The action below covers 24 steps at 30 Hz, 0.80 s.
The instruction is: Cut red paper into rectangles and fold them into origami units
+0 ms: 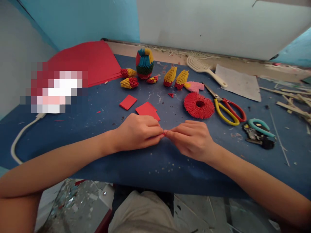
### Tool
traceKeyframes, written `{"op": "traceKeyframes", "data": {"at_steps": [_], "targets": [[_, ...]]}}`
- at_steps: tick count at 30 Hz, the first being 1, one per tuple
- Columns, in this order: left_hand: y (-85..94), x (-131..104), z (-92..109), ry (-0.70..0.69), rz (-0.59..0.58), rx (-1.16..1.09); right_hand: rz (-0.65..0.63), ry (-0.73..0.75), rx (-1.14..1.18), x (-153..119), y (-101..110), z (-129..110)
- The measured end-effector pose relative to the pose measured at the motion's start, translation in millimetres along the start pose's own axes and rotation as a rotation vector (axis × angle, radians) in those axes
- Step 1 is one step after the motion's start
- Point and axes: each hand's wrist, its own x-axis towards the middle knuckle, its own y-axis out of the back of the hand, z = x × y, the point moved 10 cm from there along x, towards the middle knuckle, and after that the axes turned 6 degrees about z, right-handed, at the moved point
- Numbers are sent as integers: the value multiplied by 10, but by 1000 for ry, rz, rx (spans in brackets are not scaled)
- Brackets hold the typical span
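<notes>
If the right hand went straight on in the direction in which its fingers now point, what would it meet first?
Probably the small red piece, apparently paper, at its fingertips, then the left hand just beyond; the exact depth between the right hand and left is unclear.

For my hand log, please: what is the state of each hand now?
Left hand: closed, pinching a small red piece.
Right hand: closed, fingertips pinching the same piece.

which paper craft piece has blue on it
The barrel-shaped piece at the back, with blue around its upper part; the yellow-and-red pieces, pink piece and red ring show none.
</notes>
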Motion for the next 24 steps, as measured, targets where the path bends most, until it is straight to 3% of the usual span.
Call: {"op": "traceKeyframes", "data": {"at_steps": [3,7,12,18,24], "targets": [[-28,6,4,-16,-20,61,-11,-68,16,-4,-51,91],[19,19,-149,154,4,23,104,-174,-16,-15,30,225],[14,13,-227,273,10,-155,98,-73,-33,-8,21,111],[-5,54,-95,166,-34,-383,135,-98,118,-23,42,127],[87,62,57,-7,11,-418,173,-86,311,-31,83,60]]}}
